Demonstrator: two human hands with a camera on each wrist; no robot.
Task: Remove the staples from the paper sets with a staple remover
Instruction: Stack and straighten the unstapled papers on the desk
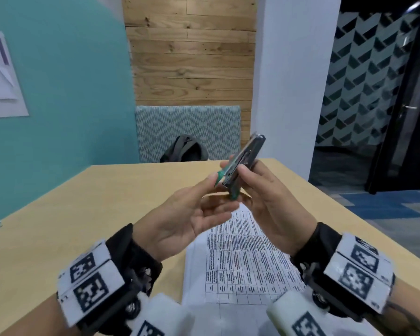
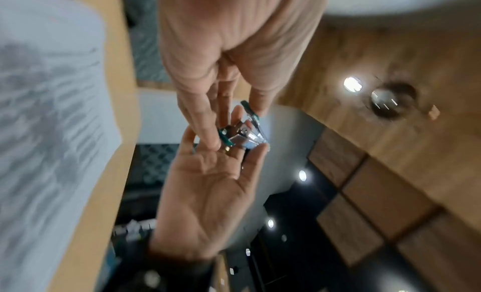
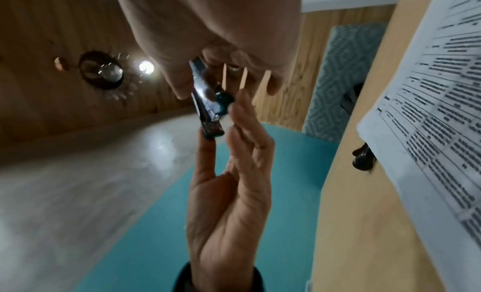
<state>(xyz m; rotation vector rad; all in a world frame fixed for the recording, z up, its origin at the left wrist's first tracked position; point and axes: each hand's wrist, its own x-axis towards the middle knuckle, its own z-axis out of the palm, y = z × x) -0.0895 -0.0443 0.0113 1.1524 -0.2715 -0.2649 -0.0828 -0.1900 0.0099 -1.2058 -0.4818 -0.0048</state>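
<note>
A metal staple remover (image 1: 244, 161) with green plastic grips is held in the air above the table, tilted with its far end up. My left hand (image 1: 216, 184) pinches the green grip at its near end. My right hand (image 1: 244, 169) grips the metal body between thumb and fingers. In the left wrist view the left fingers (image 2: 208, 138) close on the staple remover (image 2: 247, 135) over the right palm. The right wrist view shows the staple remover (image 3: 205, 105) under the right thumb (image 3: 179, 88). A stapled paper set (image 1: 240, 258) printed with a table lies flat below the hands.
The wooden table (image 1: 83, 214) reaches to a patterned seat (image 1: 187, 122) with a dark backpack (image 1: 184, 149) on it. A small dark object (image 3: 363, 158) sits by the paper's corner. The table's right edge (image 1: 349, 214) drops to the floor.
</note>
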